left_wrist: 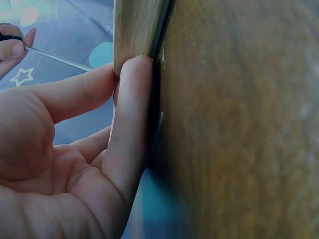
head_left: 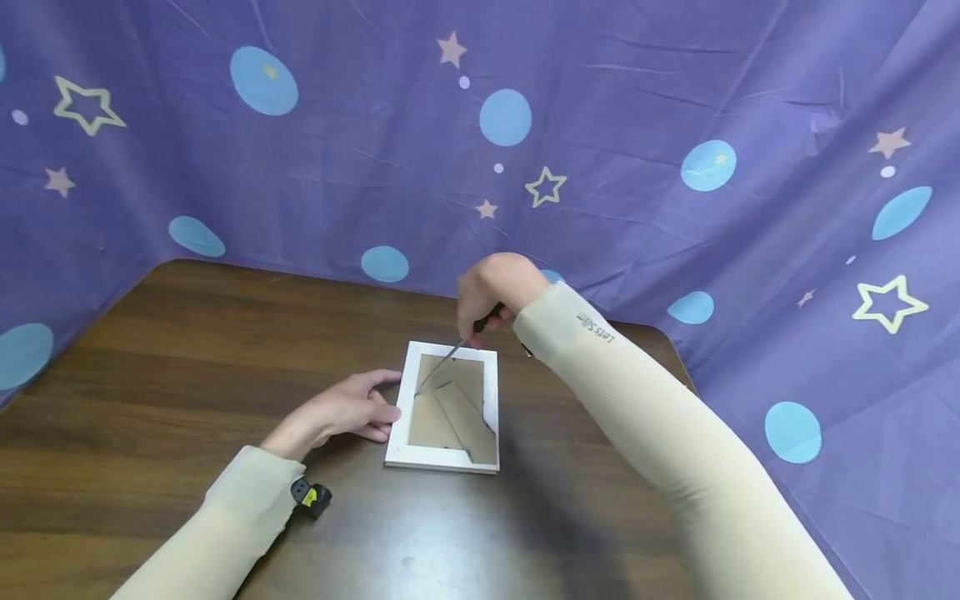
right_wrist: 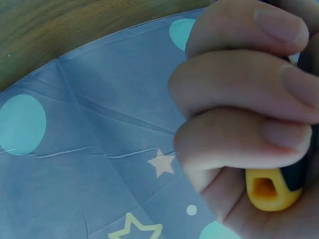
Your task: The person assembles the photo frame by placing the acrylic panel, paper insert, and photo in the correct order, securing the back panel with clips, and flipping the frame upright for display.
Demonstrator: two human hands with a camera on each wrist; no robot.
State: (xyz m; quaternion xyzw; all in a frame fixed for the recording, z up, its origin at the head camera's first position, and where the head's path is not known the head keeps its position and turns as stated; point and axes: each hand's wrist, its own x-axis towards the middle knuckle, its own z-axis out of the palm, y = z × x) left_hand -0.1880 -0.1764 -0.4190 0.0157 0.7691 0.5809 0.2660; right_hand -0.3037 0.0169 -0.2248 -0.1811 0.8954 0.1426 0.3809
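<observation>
A white picture frame point(head_left: 442, 457) lies back side up on the table, its brown backing board point(head_left: 429, 425) and slanted stand flap point(head_left: 467, 421) showing. My left hand point(head_left: 352, 408) is at the frame's left side, its fingertips resting against the edge. In the left wrist view, fingertips meet the frame's wood-coloured side point(left_wrist: 137, 30). My right hand point(head_left: 483, 292) grips a screwdriver point(head_left: 451, 353) above the frame's far edge. Its thin metal shaft slants down to the left inner border of the backing. The yellow and black handle end point(right_wrist: 271, 191) shows below my curled fingers in the right wrist view.
The brown wooden table point(head_left: 247, 367) extends around the frame. A purple curtain point(head_left: 360, 150) with stars and blue dots hangs behind it and along both sides. A black strap with a yellow mark point(head_left: 309, 497) sits at my left wrist.
</observation>
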